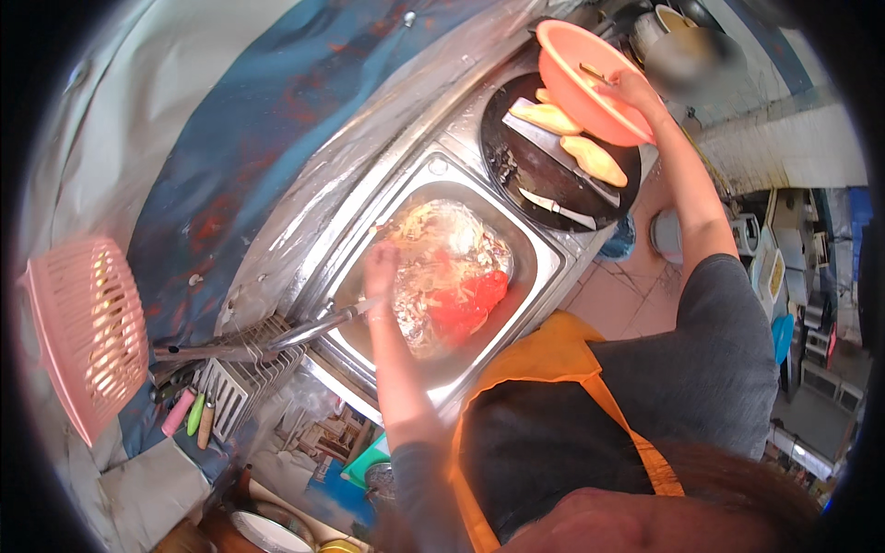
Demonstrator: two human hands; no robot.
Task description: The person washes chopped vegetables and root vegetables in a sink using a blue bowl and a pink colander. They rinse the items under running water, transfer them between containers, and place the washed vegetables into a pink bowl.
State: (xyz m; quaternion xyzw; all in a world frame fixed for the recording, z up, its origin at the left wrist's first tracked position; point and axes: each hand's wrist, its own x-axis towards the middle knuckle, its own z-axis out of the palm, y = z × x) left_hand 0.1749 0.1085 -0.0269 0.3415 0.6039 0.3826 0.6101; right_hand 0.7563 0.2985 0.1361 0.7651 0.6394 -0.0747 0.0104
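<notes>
My left hand (382, 266) is blurred, in the steel sink (536, 266) beside the end of the faucet (321, 328); its grip is unclear. A glossy red object (473, 301) and pale scraps (422, 225) lie in the basin of the sink. My right hand (630, 90) reaches over the rim of an orange plastic basin (574, 97). Close to its fingertips is a small brass-coloured tool (592, 71); I cannot tell which my fingers hold. Below sits a round dark chopping board (515, 138) with peeled yellow tubers (594, 159), a cleaver (536, 136) and a small knife (556, 207).
A pink plastic basket (69, 332) hangs at the far left. Beside the faucet, a metal rack (242, 387) holds several handled tools. Pots (664, 31) stand at the upper right. A tiled floor (636, 297) shows beyond the counter's edge.
</notes>
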